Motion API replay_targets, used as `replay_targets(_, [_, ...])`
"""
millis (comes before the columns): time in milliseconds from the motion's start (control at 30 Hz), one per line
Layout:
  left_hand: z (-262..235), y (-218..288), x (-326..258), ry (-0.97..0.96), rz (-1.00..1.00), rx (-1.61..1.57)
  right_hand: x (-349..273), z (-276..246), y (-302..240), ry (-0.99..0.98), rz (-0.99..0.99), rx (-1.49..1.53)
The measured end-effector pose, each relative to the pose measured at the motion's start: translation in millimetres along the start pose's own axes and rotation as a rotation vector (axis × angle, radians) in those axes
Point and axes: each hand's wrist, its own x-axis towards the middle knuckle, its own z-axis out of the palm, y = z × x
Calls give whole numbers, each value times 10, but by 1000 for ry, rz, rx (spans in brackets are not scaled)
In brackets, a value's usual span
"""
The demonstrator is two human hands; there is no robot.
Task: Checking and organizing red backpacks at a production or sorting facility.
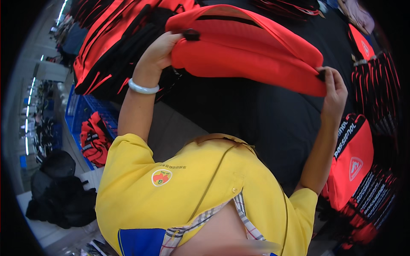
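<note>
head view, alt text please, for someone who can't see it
Both hands hold up a red bag: left hand at one end, right hand at the other. Below are a black table and a yellow shirt.

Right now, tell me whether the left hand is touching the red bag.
Touching. The head view shows the left hand gripping the red bag at its left end, fingers closed on its edge.

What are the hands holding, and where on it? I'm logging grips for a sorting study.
Both hands hold one red bag: the left hand grips its left end, the right hand pinches its right end.
</note>
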Motion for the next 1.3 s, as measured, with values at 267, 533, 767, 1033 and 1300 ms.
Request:
replay_targets(267, [250,23,-133,75,58,140,-77,-276,213,-129,335,383])
replay_targets(533, [271,-90,17,62,43,38,-40,-448,346,-54,442,522])
replay_targets(767, [230,-64,58,54,48,116,-16,-449,183,4,415,423])
replay_targets(1033, [374,-492,-595,315,635,496,-641,-229,-8,-295,46,-12])
replay_targets(1300, [-800,-2157,-1096,252,326,1069,-2147,-35,1289,-398,-186,-801])
